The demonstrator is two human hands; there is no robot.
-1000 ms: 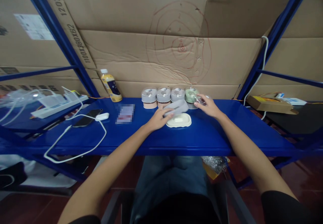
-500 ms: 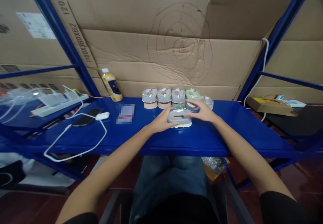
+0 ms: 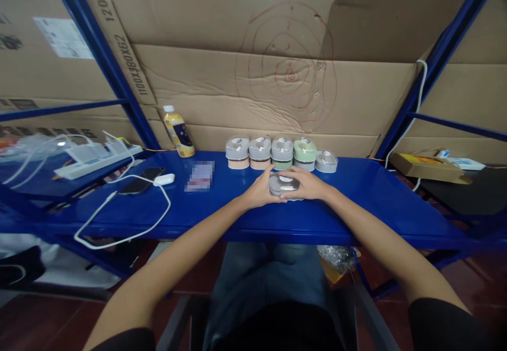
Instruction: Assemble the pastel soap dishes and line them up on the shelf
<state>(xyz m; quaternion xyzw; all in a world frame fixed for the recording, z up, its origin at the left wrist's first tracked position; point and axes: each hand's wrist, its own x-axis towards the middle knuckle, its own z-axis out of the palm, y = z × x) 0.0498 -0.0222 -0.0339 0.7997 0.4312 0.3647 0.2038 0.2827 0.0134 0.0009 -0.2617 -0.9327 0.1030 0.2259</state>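
At the middle of the blue shelf, a small grey oval plastic box (image 3: 282,184) with a clear, shiny top sits between my hands. My left hand (image 3: 259,190) clasps its left side, thumb at the front. From the right, my right hand (image 3: 311,183) wraps round its other side, fingers over the back edge. A thin pale edge shows beneath the box, partly hidden by my right hand. Just behind stand stacked clear-lidded boxes, among them a green one (image 3: 304,149), a grey one (image 3: 282,148) and a grey-and-pink pair (image 3: 238,151). A single grey box (image 3: 327,161) ends the row.
A yellow drink bottle (image 3: 179,133) stands at the back left. Nearer are a blurred-out packet (image 3: 200,176), a black phone (image 3: 139,181) and a looping white cable (image 3: 168,211). A white power strip (image 3: 99,162) lies far left, an opened carton (image 3: 428,168) far right.
My right hand has brought the dark rounded piece it held leftward onto the grey box in my left hand. Both hands are now closer together around it. The camera view has shifted slightly.
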